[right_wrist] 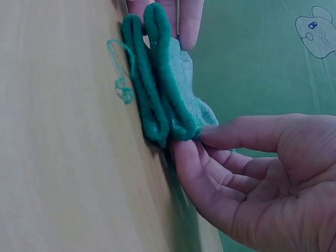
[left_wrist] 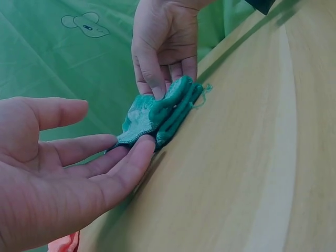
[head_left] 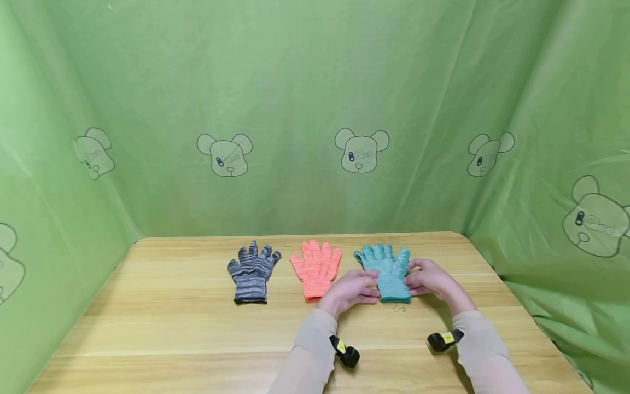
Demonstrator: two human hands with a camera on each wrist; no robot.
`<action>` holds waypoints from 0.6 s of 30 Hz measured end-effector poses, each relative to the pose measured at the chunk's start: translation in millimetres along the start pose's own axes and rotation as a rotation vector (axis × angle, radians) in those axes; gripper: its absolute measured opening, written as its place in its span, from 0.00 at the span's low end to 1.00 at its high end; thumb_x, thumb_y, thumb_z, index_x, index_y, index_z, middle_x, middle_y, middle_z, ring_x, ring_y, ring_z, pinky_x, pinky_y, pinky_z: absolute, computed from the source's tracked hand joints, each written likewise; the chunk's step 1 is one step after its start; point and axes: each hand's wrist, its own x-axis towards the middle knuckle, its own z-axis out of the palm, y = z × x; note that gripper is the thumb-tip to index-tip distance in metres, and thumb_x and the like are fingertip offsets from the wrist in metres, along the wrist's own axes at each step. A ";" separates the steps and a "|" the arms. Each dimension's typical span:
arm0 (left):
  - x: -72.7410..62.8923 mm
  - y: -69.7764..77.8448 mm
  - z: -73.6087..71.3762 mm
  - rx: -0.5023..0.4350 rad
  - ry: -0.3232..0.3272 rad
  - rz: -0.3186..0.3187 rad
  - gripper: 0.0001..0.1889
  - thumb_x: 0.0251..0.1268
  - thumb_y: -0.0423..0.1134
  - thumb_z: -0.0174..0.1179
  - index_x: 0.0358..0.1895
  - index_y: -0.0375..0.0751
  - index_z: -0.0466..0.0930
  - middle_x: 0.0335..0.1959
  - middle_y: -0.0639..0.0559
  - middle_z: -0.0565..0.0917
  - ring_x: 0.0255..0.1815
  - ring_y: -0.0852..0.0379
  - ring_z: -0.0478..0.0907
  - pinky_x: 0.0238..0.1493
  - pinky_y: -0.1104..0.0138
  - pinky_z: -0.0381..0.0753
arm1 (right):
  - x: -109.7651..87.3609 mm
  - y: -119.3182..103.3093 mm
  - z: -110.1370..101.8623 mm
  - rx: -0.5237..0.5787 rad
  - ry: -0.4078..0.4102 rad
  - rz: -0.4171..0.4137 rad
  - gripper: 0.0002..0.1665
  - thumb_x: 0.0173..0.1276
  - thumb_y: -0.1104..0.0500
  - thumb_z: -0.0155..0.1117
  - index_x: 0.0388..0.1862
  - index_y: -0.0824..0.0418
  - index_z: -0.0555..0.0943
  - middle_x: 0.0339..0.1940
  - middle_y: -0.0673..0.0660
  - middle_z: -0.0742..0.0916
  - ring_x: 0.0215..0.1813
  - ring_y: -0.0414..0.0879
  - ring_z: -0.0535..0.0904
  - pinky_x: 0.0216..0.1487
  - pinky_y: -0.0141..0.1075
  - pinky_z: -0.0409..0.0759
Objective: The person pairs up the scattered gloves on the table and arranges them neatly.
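Note:
Two teal knit gloves (head_left: 392, 279) lie stacked on the right part of the table, fingers toward the back. Their two cuffs (right_wrist: 170, 79) show one above the other in the right wrist view, with a loose thread (right_wrist: 124, 89) trailing from them. My right hand (head_left: 430, 279) pinches the right edge of the upper glove, thumb on top and fingers below. On the other side, my left hand (head_left: 351, 290) has its fingers fairly straight, fingertips (left_wrist: 144, 143) right at the gloves' left edge and thumb raised away.
An orange glove (head_left: 317, 268) lies just left of the teal ones, close to my left hand. Farther left is a dark grey striped glove (head_left: 252, 276). The wooden table (head_left: 187, 339) is walled by green cloth (head_left: 295, 82) at the back and sides.

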 end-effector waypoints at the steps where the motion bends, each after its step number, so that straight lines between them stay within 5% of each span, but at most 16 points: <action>1: 0.2 -0.5 0.0 0.005 -0.006 -0.001 0.24 0.73 0.36 0.51 0.70 0.32 0.65 0.70 0.39 0.69 0.53 0.46 0.81 0.58 0.55 0.82 | 0.2 0.4 0.4 0.002 0.003 0.001 0.26 0.63 0.70 0.58 0.56 0.75 0.60 0.29 0.55 0.81 0.29 0.42 0.81 0.33 0.35 0.86; 8: -1.2 -2.4 -0.2 0.032 -0.050 -0.008 0.27 0.73 0.35 0.50 0.73 0.35 0.61 0.73 0.39 0.65 0.59 0.46 0.78 0.60 0.55 0.81 | 1.0 1.1 2.1 -0.005 0.016 0.019 0.27 0.61 0.71 0.56 0.56 0.73 0.57 0.28 0.54 0.79 0.28 0.42 0.77 0.31 0.33 0.85; 18: -1.7 -1.8 -0.8 0.009 -0.040 -0.028 0.27 0.73 0.36 0.52 0.72 0.35 0.62 0.70 0.41 0.68 0.54 0.50 0.80 0.58 0.57 0.82 | -1.1 0.8 -1.1 -0.010 0.014 0.050 0.25 0.62 0.71 0.58 0.55 0.73 0.60 0.29 0.56 0.80 0.30 0.43 0.80 0.33 0.36 0.87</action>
